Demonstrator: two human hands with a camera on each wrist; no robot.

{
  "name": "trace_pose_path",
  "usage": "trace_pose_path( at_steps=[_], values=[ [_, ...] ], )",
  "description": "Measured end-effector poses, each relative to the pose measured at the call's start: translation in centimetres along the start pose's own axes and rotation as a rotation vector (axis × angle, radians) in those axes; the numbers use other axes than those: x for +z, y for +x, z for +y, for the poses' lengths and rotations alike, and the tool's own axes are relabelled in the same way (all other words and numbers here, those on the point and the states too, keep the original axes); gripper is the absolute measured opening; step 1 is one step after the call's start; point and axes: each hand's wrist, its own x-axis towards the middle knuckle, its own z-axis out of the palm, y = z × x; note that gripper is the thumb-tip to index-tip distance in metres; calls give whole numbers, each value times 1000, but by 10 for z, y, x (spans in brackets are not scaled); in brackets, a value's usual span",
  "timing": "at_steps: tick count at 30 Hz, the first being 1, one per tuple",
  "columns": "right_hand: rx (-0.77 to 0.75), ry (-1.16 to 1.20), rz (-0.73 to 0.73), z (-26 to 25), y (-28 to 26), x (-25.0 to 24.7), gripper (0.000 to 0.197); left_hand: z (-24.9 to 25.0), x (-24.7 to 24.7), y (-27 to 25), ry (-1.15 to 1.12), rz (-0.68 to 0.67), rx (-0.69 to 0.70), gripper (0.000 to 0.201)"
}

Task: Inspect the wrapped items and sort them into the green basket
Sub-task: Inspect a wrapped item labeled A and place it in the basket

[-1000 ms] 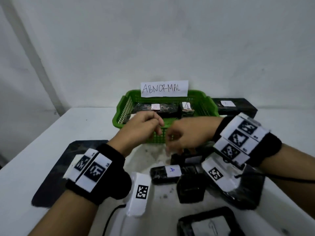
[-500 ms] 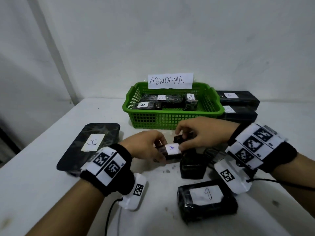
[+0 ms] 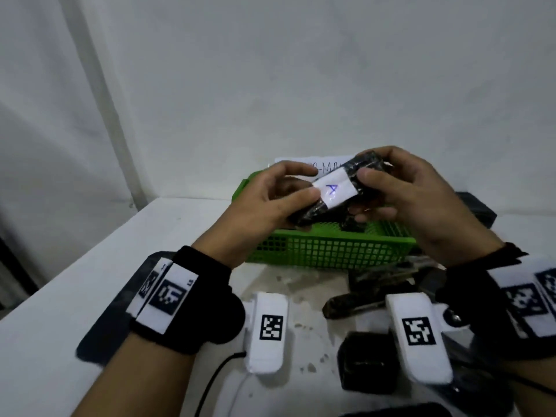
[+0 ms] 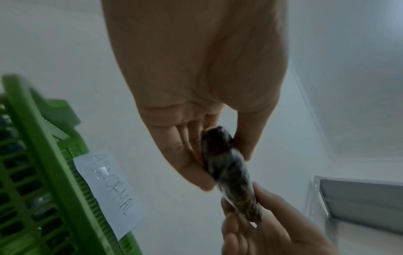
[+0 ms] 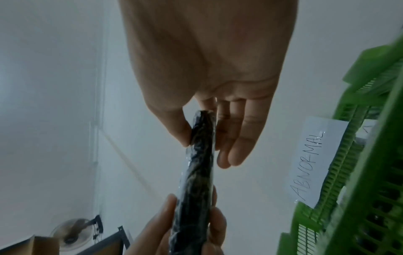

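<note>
Now lifted off the white table (image 3: 90, 284) and held up over the green basket (image 3: 328, 251), where half a second ago lay low among the other black bundles in front of it; so picked, under inspection, not yet sorted. Left hand (image 3: 267, 203) pinching the lower left end of the wrapped item (image 3: 331, 191), thumb on top, fingers curled beneath. White tag marked "A" facing up at mid-length, item tilted, right end higher. Right hand (image 3: 400, 191) gripping the upper right end, thumb pressed on the near face, fingers wrapped behind. Both wrists raised and turned inward, palms toward each other. Several wrapped items already in the basket behind the "ABNORMAL" label (image 4: 109, 191); more bundles (image 3: 367, 362) waiting on the table below the right wrist
</note>
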Motion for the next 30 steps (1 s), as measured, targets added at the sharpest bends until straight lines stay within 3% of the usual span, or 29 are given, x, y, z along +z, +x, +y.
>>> trace_pose_path(
  at_steps=[5, 9, 12, 23, 30],
  values=[
    [53, -28, 39, 20, 14, -3, 13, -13, 0, 30, -148, 99, 42, 29],
    [64, -159, -22, 34, 10, -8, 14, -19, 3, 34, -16, 23, 13, 24],
    [36, -205, 27, 32, 10, -14, 13, -15, 12, 31, 72, -4, -7, 21],
    [-25, -182, 50, 21, 1, -18, 23, -18, 25, 22, -67, 30, 3, 33],
    [-11, -195, 57, 28, 6, -19, 26, -25, 23, 26, 95, 37, 13, 23]
  ],
)
